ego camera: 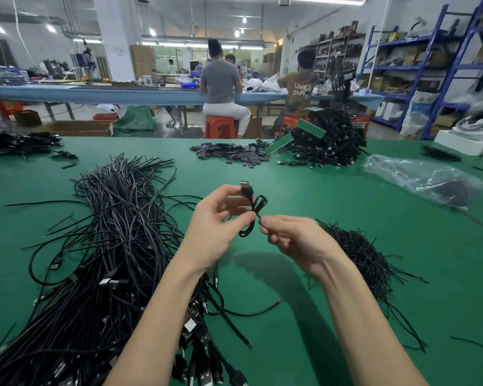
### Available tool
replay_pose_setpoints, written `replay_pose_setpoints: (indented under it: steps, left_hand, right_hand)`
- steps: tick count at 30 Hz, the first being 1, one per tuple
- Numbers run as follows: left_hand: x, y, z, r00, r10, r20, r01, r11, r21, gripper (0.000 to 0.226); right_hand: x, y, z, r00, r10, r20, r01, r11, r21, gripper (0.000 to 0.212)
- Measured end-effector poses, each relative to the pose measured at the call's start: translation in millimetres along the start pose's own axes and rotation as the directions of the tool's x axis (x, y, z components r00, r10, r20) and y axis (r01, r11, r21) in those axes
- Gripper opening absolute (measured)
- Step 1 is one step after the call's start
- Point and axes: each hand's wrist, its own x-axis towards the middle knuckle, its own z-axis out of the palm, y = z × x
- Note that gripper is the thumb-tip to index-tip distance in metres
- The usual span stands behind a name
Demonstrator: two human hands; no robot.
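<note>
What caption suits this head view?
Left hand holds a coiled black USB cable above a green table; right hand pinches a strand at its middle.

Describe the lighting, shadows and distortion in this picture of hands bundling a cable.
Head view: ceiling lamps blow out white. Head view: the left hand, right hand and coiled cable throw a soft shadow onto the green table. Head view: glare streaks the plastic bag. Head view: the wide lens bows the blue shelves.

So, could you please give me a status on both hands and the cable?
Left hand pinches coiled cable above green table. Right hand pinches thin black tie at coil's middle. Loose cable heap beside left forearm.
</note>
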Motion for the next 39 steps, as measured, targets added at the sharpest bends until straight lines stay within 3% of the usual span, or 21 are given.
replay_pose_setpoints:
  steps: [1, 2, 5, 7, 10, 14, 17, 19, 21, 22, 24, 25, 26, 27, 28, 29, 31, 33, 34, 36, 39]
  left_hand:
    - [0.0, -0.5, 1.2, 1.0, 0.013, 0.008, -0.013, 1.0, 0.02, 0.033]
    - [0.1, -1.3, 2.2, 1.0, 0.008, 0.006, -0.008, 1.0, 0.025, 0.033]
    - [1.2, -4.9, 2.8, 0.998, -0.052, -0.039, 0.051, 0.999, -0.014, 0.031]
    - [1.4, -6.4, 1.1, 0.993, -0.091, -0.069, 0.089, 0.995, -0.036, 0.03]
    - [0.8, -6.9, 0.8, 0.987, -0.134, -0.085, 0.13, 0.99, -0.049, 0.031]
    - [-0.1, -8.0, 3.2, 0.984, -0.161, -0.079, 0.155, 0.985, -0.077, 0.031]
    - [-0.3, -9.7, 3.6, 0.98, -0.176, -0.092, 0.166, 0.981, -0.103, 0.03]
    - [0.1, -11.5, 4.0, 0.981, -0.171, -0.089, 0.161, 0.981, -0.11, 0.03]
    - [0.1, -12.8, 5.9, 0.985, -0.142, -0.097, 0.131, 0.985, -0.115, 0.029]
    - [0.2, -13.2, 8.2, 0.987, -0.112, -0.114, 0.1, 0.989, -0.109, 0.029]
    - [-0.3, -13.1, 14.8, 0.988, -0.01, -0.153, 0.001, 0.998, -0.06, 0.032]
    - [-0.9, -13.4, 18.9, 0.986, 0.048, -0.158, -0.053, 0.998, -0.029, 0.033]
    - [-1.9, -14.6, 23.0, 0.983, 0.099, -0.152, -0.1, 0.995, 0.001, 0.035]
    - [-3.1, -16.6, 26.4, 0.981, 0.134, -0.141, -0.131, 0.991, 0.034, 0.036]
    - [-3.3, -19.1, 29.4, 0.98, 0.147, -0.132, -0.139, 0.988, 0.065, 0.035]
    - [-2.3, -22.3, 31.4, 0.981, 0.135, -0.136, -0.124, 0.989, 0.084, 0.032]
    - [5.4, -26.5, 34.9, 0.978, 0.061, -0.197, -0.047, 0.996, 0.079, 0.031]
    - [19.5, -27.4, 39.1, 0.962, -0.042, -0.271, 0.052, 0.998, 0.029, 0.031]
    - [27.1, -26.8, 41.7, 0.952, -0.099, -0.288, 0.1, 0.995, -0.013, 0.03]
    - [40.6, -27.3, 48.3, 0.942, -0.179, -0.283, 0.173, 0.984, -0.045, 0.027]
    - [49.6, -32.8, 56.0, 0.934, -0.249, -0.257, 0.254, 0.967, -0.016, 0.024]
  right_hand:
    - [-1.4, -2.0, -0.9, 0.993, 0.104, 0.047, -0.109, 0.987, 0.119, 0.004]
    - [-2.8, -2.2, -2.6, 0.989, 0.126, 0.074, -0.135, 0.982, 0.133, 0.003]
    - [-7.1, -2.2, -9.1, 0.99, -0.089, 0.111, 0.106, 0.983, -0.153, 0.015]
    - [-7.5, -4.1, -15.3, 0.936, -0.336, 0.111, 0.346, 0.808, -0.477, 0.027]
    - [-3.7, -2.7, -19.9, 0.805, -0.564, 0.184, 0.471, 0.418, -0.777, 0.034]
    - [-1.2, 11.3, -16.2, 0.682, -0.684, 0.259, 0.546, 0.24, -0.803, 0.021]
    - [1.9, 16.1, -16.9, 0.605, -0.752, 0.262, 0.594, 0.207, -0.777, 0.013]
    - [2.9, 18.3, -14.5, 0.583, -0.786, 0.206, 0.612, 0.259, -0.747, 0.007]
    - [2.4, 21.9, -6.4, 0.648, -0.761, 0.03, 0.576, 0.464, -0.673, 0.004]
    - [2.4, 23.1, -0.1, 0.731, -0.677, -0.09, 0.524, 0.64, -0.561, 0.004]
    - [3.7, 20.8, 11.1, 0.933, -0.272, -0.234, 0.27, 0.962, -0.039, 0.005]
    - [3.8, 18.3, 15.2, 0.986, -0.001, -0.168, 0.052, 0.953, 0.299, 0.005]
    - [3.5, 16.4, 17.6, 0.977, 0.207, -0.047, -0.145, 0.813, 0.563, 0.006]
    - [2.8, 15.8, 18.8, 0.947, 0.317, 0.051, -0.257, 0.651, 0.714, 0.008]
    - [1.8, 16.6, 20.1, 0.93, 0.356, 0.088, -0.291, 0.569, 0.77, 0.011]
    - [1.3, 17.7, 20.9, 0.933, 0.35, 0.084, -0.285, 0.573, 0.769, 0.014]
    - [2.6, 19.8, 18.1, 0.964, 0.266, -0.017, -0.189, 0.727, 0.66, 0.016]
    - [4.9, 18.1, 12.5, 0.979, 0.121, -0.163, -0.058, 0.936, 0.346, 0.023]
    - [5.5, 17.4, 10.0, 0.976, 0.029, -0.217, 0.0, 0.991, 0.131, 0.029]
    - [7.7, 19.2, 6.7, 0.96, -0.109, -0.256, 0.085, 0.991, -0.102, 0.038]
    - [6.3, 20.0, 11.1, 0.965, -0.117, -0.234, 0.13, 0.991, 0.043, 0.034]
